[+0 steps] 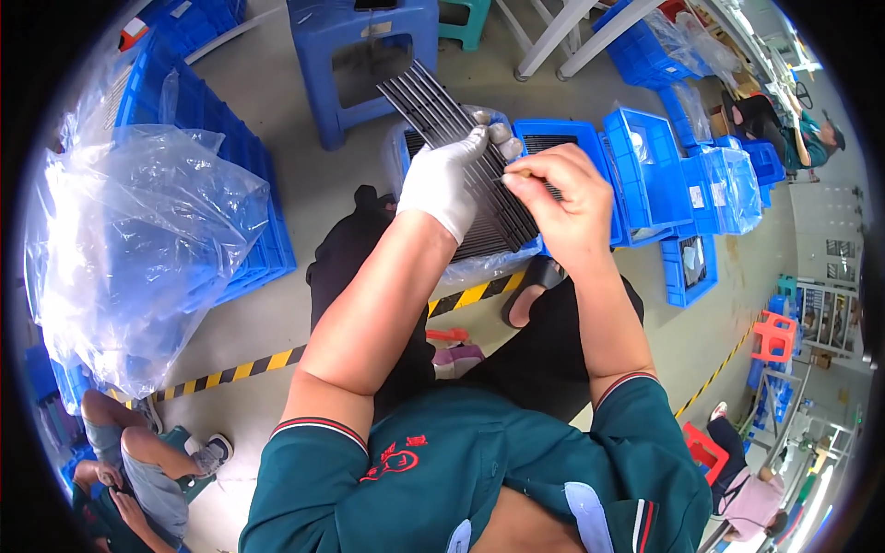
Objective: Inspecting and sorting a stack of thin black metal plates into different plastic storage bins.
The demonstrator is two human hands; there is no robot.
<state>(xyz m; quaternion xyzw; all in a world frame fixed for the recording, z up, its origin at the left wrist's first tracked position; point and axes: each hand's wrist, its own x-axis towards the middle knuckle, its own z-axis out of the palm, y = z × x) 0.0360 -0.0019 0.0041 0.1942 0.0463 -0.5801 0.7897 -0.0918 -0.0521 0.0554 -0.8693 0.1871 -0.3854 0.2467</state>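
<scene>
My left hand, in a white glove, is closed around a flat bundle of thin black rods that slants from upper left to lower right. The glove's thumb lies across the top of the rods. My bare right hand is at the right side of the bundle, thumb and forefinger pinched together. Whatever sits in that pinch is too small to make out. Under both hands stands a plastic-lined bin with more dark rods in it. Several pale rounded lumps show by its far edge.
A blue tray with dark rods and stacked blue bins stand at the right. Left are tall blue crates under clear plastic sheeting. A blue stool is ahead. Other people sit at lower left and far right.
</scene>
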